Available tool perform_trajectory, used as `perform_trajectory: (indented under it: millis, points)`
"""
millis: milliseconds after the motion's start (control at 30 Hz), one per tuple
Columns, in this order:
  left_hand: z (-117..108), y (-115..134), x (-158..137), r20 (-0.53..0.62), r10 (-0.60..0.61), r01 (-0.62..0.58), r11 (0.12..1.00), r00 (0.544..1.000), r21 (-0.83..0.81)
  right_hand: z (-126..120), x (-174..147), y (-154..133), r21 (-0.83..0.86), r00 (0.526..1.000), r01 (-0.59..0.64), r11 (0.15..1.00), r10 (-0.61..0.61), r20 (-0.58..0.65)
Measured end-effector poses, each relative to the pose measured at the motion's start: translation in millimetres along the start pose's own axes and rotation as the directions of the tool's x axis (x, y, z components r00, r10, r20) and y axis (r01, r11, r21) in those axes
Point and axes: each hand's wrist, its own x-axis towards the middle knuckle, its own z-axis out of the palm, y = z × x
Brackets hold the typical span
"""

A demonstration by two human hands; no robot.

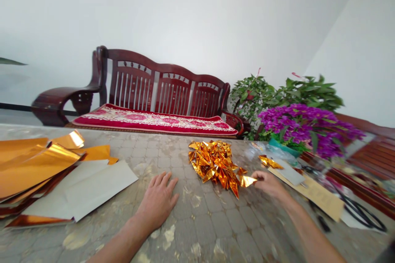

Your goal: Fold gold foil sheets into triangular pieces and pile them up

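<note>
My left hand (159,198) lies flat on the patterned tablecloth (225,224), its fingers stretched out and nothing in it. To the right, my right hand (268,182) pinches the tip of a folded gold foil paper piece (247,181). That piece is at the right edge of a heap of folded gold foil pieces (212,160), and I cannot tell whether it touches them. Left of my left hand lies a stack of gold foil sheets (33,164), some turned with their pale side up, such as the white-backed sheet (98,189).
Behind my right hand lie another folded gold piece (270,162), a tan card strip (322,199) and a black cable (364,211). Purple flowers (302,125) stand at the table's far right. Beyond the table is a dark wooden bench (163,90) with a red cushion (154,121).
</note>
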Motion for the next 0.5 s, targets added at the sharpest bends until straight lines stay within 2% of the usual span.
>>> perform_trajectory:
  millis: [100, 200, 367, 500]
  points:
    - [-1, 0, 0, 0.008, 0.0, 0.0, 1.0, 1.0, 0.002, -3, -2, -9, -0.026, 0.998, 0.022, 0.999, -0.023, -0.051]
    - [-2, 0, 0, 0.016, -0.002, 0.002, 1.0, 1.0, 0.007, 2, -7, -25, -0.105, 0.979, 0.118, 0.987, -0.134, -0.155]
    - [-3, 2, 0, 0.012, -0.005, 0.005, 1.0, 1.0, 0.009, 28, -22, -62, -0.274, 0.921, 0.304, 0.913, -0.355, -0.16]
    - [-3, 2, 0, 0.005, -0.006, 0.006, 1.0, 1.0, 0.01, 47, -22, -84, -0.366, 0.88, 0.312, 0.877, -0.412, -0.236]
